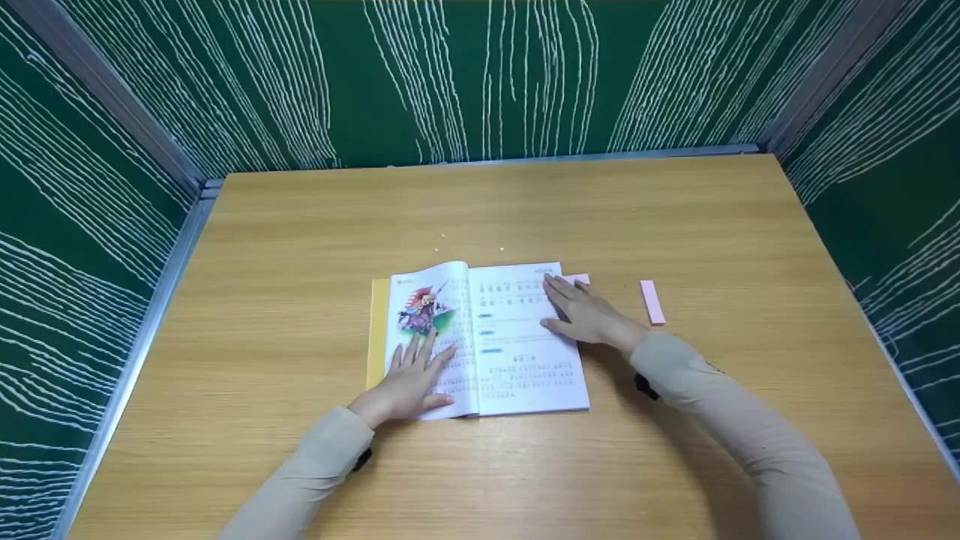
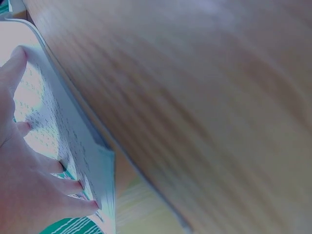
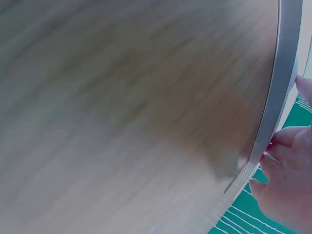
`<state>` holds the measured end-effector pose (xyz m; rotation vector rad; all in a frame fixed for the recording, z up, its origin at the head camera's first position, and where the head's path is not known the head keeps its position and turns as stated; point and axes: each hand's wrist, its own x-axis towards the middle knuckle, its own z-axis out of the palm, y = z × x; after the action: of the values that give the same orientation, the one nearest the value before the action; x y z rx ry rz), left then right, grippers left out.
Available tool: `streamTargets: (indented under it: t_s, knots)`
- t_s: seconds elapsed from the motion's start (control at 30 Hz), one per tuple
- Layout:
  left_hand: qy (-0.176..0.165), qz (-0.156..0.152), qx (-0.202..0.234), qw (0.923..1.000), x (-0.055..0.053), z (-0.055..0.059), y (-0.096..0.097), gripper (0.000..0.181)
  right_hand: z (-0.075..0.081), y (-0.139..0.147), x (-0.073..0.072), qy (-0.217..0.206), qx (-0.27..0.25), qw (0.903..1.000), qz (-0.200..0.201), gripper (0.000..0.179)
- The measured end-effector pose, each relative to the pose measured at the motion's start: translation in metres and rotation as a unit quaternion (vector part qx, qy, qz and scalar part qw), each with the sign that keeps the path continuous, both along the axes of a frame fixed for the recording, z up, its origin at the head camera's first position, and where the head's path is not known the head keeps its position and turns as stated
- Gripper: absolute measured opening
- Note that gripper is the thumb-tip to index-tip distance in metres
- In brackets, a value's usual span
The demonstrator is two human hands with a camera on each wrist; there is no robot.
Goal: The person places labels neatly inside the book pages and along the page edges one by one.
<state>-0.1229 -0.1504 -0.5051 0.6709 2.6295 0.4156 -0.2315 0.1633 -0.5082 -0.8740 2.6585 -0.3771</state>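
Observation:
An open book (image 1: 529,386) lies on the wooden table, its left page bearing a coloured picture of a rider and its right page lines of text. My left hand (image 1: 409,382) rests on the lower left page with fingers spread; in the left wrist view the same hand (image 2: 39,180) lies flat across the printed paper. Along the right page's outer edge, my right hand (image 1: 592,311) presses with extended fingers. A pink strip (image 1: 579,278) pokes out beside the page, just above that hand, partly hidden. Something yellow (image 1: 377,330) shows along the book's left edge.
A second pink strip (image 1: 652,302) lies on the table (image 1: 300,232) to the right of the book. Small white scraps (image 1: 502,249) are scattered beyond the book. Green panels (image 1: 525,82) with white wavy lines stand around the table's back and sides.

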Motion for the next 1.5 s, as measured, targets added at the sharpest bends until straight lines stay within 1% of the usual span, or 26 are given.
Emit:
streamTargets:
  t_s: [0.2,0.43,0.87,1.0,1.1,1.23,1.4,1.5]
  knots:
    - [-0.004,0.000,0.000,1.0000,0.000,0.001,0.000,0.078,0.003,-0.006,-0.001,-0.006,0.010,0.9999,-0.003,0.071]
    - [-0.008,0.003,-0.003,1.0000,0.001,0.002,0.001,0.078,0.002,-0.008,0.000,-0.008,0.009,0.9999,-0.005,0.071]
    - [-0.004,0.002,-0.002,1.0000,0.001,0.001,0.001,0.078,0.001,-0.004,0.006,-0.013,0.000,0.9999,-0.006,0.072]
    - [0.000,-0.002,-0.004,1.0000,0.001,0.001,0.000,0.078,0.002,-0.003,0.009,0.010,-0.016,0.9998,0.004,0.069]
    - [0.004,-0.005,-0.008,0.9999,0.001,0.002,0.000,0.077,0.002,-0.003,0.010,0.037,-0.028,0.9988,0.011,0.067]
    - [0.008,-0.002,-0.013,0.9999,0.000,0.002,0.001,0.078,0.003,-0.002,0.010,0.065,-0.058,0.9962,0.007,0.058]
    - [0.010,-0.001,-0.015,0.9998,0.001,0.001,0.001,0.078,0.002,0.005,0.008,0.100,-0.110,0.9888,-0.011,0.038]
    - [0.010,-0.001,-0.013,0.9999,0.001,0.001,0.001,0.078,0.002,0.011,0.007,0.119,-0.144,0.9821,-0.027,0.029]
